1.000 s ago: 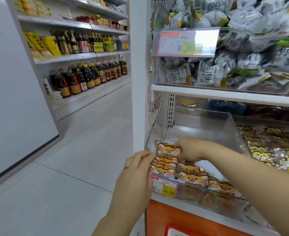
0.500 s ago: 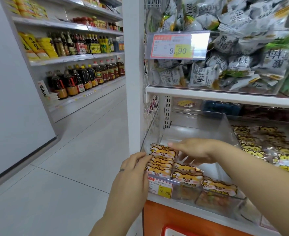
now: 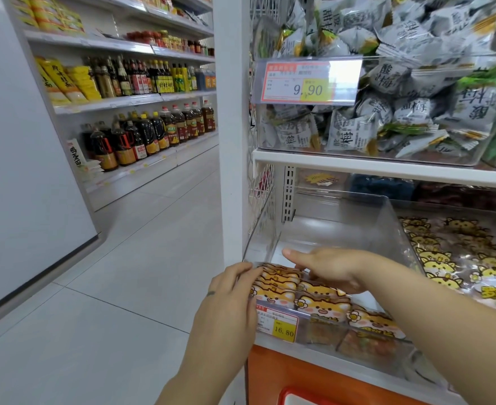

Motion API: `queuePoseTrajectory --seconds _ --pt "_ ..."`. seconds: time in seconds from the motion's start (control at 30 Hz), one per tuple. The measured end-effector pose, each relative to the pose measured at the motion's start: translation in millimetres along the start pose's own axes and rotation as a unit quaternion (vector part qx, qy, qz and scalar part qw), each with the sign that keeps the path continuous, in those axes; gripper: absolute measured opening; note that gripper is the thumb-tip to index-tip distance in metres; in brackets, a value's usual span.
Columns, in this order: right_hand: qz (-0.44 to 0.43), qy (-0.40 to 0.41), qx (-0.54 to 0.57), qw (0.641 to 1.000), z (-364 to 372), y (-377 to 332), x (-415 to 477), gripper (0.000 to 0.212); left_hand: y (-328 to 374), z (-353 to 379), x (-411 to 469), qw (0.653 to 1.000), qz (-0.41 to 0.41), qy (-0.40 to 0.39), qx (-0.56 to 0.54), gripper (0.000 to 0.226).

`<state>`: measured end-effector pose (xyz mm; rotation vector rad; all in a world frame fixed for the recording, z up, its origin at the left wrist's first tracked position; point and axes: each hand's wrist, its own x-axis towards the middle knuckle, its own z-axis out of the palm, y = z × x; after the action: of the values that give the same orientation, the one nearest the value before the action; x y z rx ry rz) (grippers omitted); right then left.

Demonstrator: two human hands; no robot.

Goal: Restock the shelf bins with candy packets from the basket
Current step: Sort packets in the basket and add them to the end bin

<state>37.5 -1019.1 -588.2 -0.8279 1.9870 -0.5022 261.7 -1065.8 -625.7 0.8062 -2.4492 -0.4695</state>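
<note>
Orange cat-face candy packets stand in rows at the front of a clear plastic bin on the lower shelf. My right hand lies flat over the tops of the packets, fingers straight and pointing left. My left hand rests against the bin's outer left front corner, fingertips touching the leftmost packets' edge. The back of the bin is bare. The basket is not in view.
A neighbouring bin to the right holds more cat packets. The upper shelf bin is full of grey plum-candy packets behind a 9.90 tag. A 16.80 price tag hangs on the lower bin's front. Bottled sauces line the aisle shelves at left.
My right hand has flattened and spread over the packet tops, pressing the rear packet down into the row. My left hand stays at the bin's corner.
</note>
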Motion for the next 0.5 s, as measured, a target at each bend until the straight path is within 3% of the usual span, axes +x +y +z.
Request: queuePoseTrajectory --seconds 0.3,0.5 --pt "-0.016 0.008 0.039 0.999 -5.6 4.7 -0.3 0.082 1.4 0.3 0.5 1.000 -0.011 -0.008 0.007 0.049" --pt "0.004 0.010 -0.010 1.000 -1.9 2.6 -2.3 0.081 1.4 0.4 0.0 1.000 -0.011 -0.008 0.009 0.049"
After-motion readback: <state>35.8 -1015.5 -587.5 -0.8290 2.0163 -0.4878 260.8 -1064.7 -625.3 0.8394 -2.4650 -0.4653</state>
